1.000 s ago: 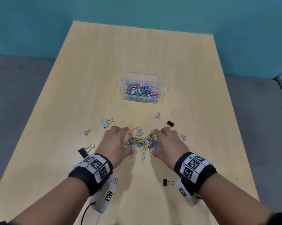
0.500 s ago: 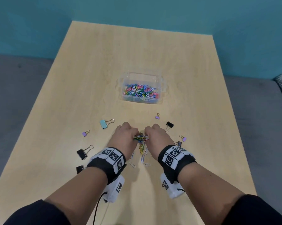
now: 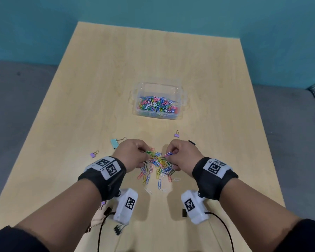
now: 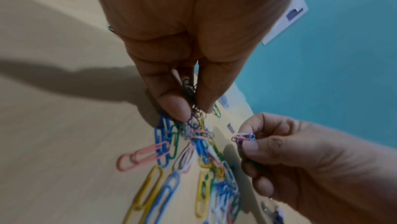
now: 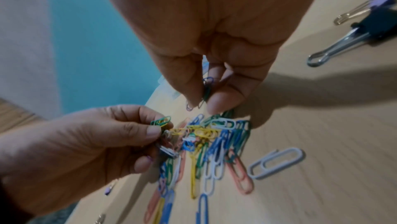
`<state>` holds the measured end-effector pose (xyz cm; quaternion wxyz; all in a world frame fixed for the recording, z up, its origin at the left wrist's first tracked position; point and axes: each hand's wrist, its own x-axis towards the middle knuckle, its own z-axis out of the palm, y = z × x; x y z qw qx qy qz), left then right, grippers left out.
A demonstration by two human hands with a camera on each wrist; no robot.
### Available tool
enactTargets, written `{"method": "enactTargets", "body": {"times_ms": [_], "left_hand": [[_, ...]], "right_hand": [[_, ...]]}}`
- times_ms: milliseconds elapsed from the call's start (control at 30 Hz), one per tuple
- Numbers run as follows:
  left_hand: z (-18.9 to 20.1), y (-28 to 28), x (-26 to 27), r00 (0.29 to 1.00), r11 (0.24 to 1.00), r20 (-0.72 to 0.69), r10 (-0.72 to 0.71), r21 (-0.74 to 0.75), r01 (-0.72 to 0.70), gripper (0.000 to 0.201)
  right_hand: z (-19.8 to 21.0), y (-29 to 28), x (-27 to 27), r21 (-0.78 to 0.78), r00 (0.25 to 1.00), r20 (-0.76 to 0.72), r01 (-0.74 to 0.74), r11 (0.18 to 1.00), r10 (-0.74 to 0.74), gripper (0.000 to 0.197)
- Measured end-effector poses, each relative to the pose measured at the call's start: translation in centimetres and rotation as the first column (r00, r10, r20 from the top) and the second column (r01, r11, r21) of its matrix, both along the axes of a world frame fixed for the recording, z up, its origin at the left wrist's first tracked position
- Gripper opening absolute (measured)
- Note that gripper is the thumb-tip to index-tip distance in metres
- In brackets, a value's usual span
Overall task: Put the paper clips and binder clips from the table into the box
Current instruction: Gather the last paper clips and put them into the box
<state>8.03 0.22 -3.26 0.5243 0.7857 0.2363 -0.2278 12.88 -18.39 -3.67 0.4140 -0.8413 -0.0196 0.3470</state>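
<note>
- Head view: we stand at the table (image 3: 102, 84) with both hands over a pile of paper clips (image 3: 157, 167) at the centre's 6 o'clock side. Our left hand (image 3: 133, 153) pinches clips at the pile's 9 o'clock edge; our right hand (image 3: 184, 154) pinches clips at its 3 o'clock edge.
- The box (image 3: 159, 88) sits at 12 o'clock from the pile, well apart, already holding a layer of clips. We judge the task partly done.
- Left on the table: the pile itself, plus binder clips around it: a blue binder (image 3: 114, 143) at 10 o'clock, a purple binder (image 3: 177, 134) at 1 o'clock, another purple one (image 3: 93, 154) at 9 o'clock, a black one (image 3: 117, 230) near 7 o'clock. No binder clip shows in the box.
- Left wrist view: our left fingertips (image 4: 176, 107) close on a tangled bunch of clips that trails down to the pile; loose clips lie flat below, toward 6 o'clock.
- Right wrist view: our right fingertips (image 5: 223, 102) grip a few clips just above the pile; a white clip (image 5: 277, 162) lies alone at 4 o'clock, and two binder clips rest at 2 o'clock.
</note>
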Motion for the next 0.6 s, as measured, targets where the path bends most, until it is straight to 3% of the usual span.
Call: {"method": "enactTargets", "body": {"times_ms": [133, 400, 600], "left_hand": [[1.2, 0.8, 0.6, 0.998, 0.987, -0.024, 0.055, -0.149, -0.058, 0.015], [5.5, 2.3, 5.3, 0.983, 0.953, 0.102, 0.154, -0.279, -0.12, 0.011], [7.1, 3.3, 11.3, 0.96, 0.981, 0.235, 0.15, -0.152, -0.116, 0.01]], "right_hand": [[1.0, -0.6, 1.1, 0.101, 0.995, -0.095, 0.051, 0.994, -0.042, 0.015], [5.6, 0.1, 7.2, 0.271, 0.992, -0.012, 0.124, 0.954, -0.126, 0.022], [7.3, 2.6, 12.3, 0.189, 0.977, 0.173, 0.093, 0.978, -0.126, 0.018]]}}
